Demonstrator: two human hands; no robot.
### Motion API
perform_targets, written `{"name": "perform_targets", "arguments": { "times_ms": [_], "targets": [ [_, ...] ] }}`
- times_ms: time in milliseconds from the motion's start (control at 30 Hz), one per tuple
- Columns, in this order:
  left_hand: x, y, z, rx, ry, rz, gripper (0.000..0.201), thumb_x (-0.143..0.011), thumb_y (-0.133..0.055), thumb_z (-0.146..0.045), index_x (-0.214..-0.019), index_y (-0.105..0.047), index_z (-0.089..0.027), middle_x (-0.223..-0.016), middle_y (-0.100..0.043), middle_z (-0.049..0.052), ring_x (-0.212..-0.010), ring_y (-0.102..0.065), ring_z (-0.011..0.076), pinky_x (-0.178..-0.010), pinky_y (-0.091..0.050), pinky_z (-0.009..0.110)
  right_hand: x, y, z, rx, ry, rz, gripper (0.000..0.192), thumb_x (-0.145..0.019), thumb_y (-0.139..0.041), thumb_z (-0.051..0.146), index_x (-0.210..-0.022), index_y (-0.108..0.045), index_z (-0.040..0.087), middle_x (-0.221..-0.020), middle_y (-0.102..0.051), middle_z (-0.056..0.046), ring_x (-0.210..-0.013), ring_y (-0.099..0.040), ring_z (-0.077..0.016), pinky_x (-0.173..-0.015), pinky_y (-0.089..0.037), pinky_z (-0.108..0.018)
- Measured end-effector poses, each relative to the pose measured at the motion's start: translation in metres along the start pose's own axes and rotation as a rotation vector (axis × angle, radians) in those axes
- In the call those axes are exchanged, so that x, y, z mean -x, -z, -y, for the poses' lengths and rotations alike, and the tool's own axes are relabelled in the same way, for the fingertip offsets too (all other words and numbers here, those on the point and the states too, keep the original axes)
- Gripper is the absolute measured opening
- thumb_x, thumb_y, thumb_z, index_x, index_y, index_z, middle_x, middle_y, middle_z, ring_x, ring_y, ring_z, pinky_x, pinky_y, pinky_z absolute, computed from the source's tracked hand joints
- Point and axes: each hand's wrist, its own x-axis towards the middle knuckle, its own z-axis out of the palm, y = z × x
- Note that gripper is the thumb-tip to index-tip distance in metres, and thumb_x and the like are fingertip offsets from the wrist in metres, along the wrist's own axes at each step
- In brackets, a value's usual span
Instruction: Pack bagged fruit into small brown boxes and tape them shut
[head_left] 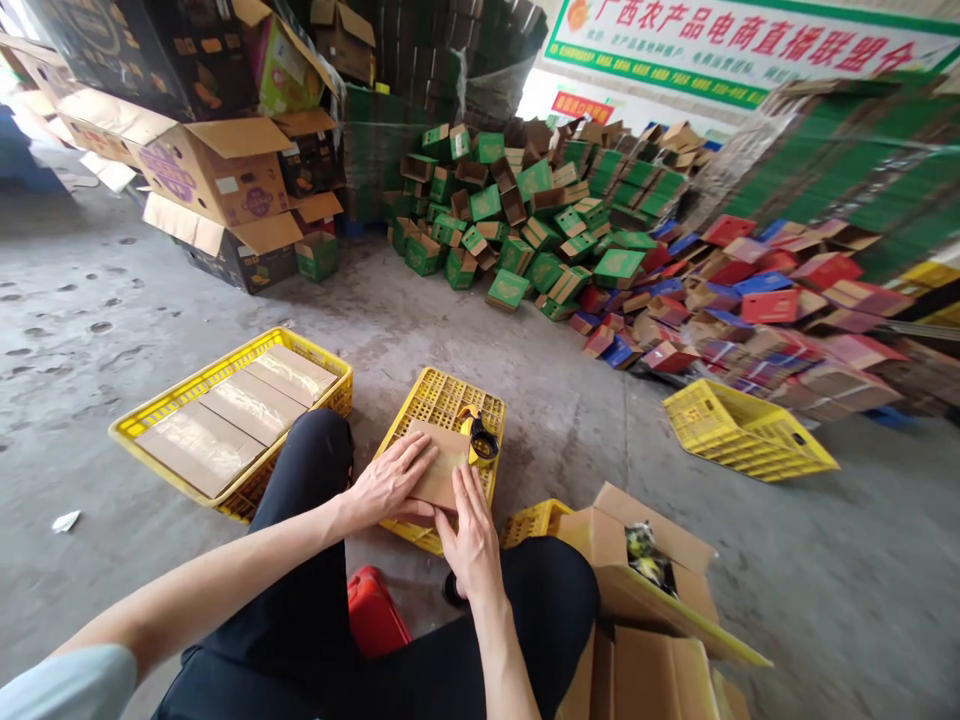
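Observation:
A small brown cardboard box (435,490) lies closed on an upturned yellow plastic crate (450,395) in front of my knees. My left hand (390,482) rests on the box's left side, fingers stretched across its top and thumb low at the near edge. Fingers extended, my right hand (471,540) lies against the near right part of the same box. Clear tape shows faintly on its top. Just beyond my right fingertips, a yellow and black tape dispenser (481,440) sits on the crate.
At left, a yellow crate (341,385) holds three taped cardboard boxes (255,405). An open carton (600,560) with dark-wrapped contents stands by my right knee. A red plastic object (375,615) is between my legs. Heaped green boxes (517,255), red boxes (772,305) and another yellow crate (742,430) lie beyond.

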Motion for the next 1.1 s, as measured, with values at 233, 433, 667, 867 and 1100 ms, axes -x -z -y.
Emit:
{"name": "perform_targets", "arguments": {
  "times_ms": [233, 433, 667, 867, 1100],
  "targets": [
    [0.006, -0.011, 0.002, -0.117, -0.050, -0.010, 0.090, -0.094, -0.049, -0.076, -0.156, -0.045, -0.011, -0.162, -0.044, 0.023, -0.155, -0.035, 0.0380, -0.126, -0.036, 0.054, 0.012, -0.017, 0.004, 0.044, -0.003, -0.186, 0.067, -0.103, -0.062, 0.031, -0.164, -0.036, 0.022, -0.155, -0.058, -0.012, -0.147, -0.050, -0.0322, -0.114, -0.053, -0.051],
    [0.009, -0.008, -0.016, -0.213, -0.012, 0.020, 0.077, -0.099, -0.052, -0.067, -0.153, -0.050, -0.013, -0.160, -0.047, 0.023, -0.152, -0.041, 0.0370, -0.122, -0.043, 0.052, 0.018, -0.018, 0.016, 0.057, -0.021, -0.251, 0.057, -0.103, -0.062, 0.026, -0.158, -0.048, 0.022, -0.147, -0.065, -0.011, -0.144, -0.054, -0.0324, -0.111, -0.056, -0.050],
    [0.011, -0.009, -0.024, -0.185, 0.003, -0.006, 0.071, -0.101, -0.060, -0.054, -0.153, -0.049, -0.007, -0.162, -0.042, 0.025, -0.155, -0.034, 0.0388, -0.124, -0.039, 0.053, 0.001, 0.007, 0.004, -0.052, 0.054, -0.148, 0.041, -0.107, -0.051, 0.025, -0.146, -0.062, 0.018, -0.142, -0.069, -0.011, -0.145, -0.054, -0.0305, -0.113, -0.055, -0.049],
    [0.010, -0.009, -0.021, -0.131, 0.010, -0.009, 0.078, -0.097, -0.065, -0.058, -0.152, -0.048, -0.006, -0.164, -0.040, 0.026, -0.156, -0.033, 0.0385, -0.126, -0.037, 0.054, -0.022, 0.006, -0.010, -0.057, 0.070, -0.107, 0.042, -0.110, -0.043, 0.028, -0.146, -0.063, 0.017, -0.142, -0.069, -0.011, -0.144, -0.055, -0.0293, -0.116, -0.052, -0.050],
    [0.009, -0.008, -0.017, -0.106, -0.002, 0.002, 0.076, -0.094, -0.069, -0.055, -0.150, -0.050, -0.007, -0.161, -0.043, 0.026, -0.154, -0.036, 0.0395, -0.125, -0.038, 0.055, -0.032, 0.004, -0.018, -0.040, 0.017, -0.107, 0.041, -0.110, -0.043, 0.029, -0.141, -0.068, 0.020, -0.139, -0.071, -0.008, -0.144, -0.054, -0.0274, -0.117, -0.050, -0.047]
  ]
}}
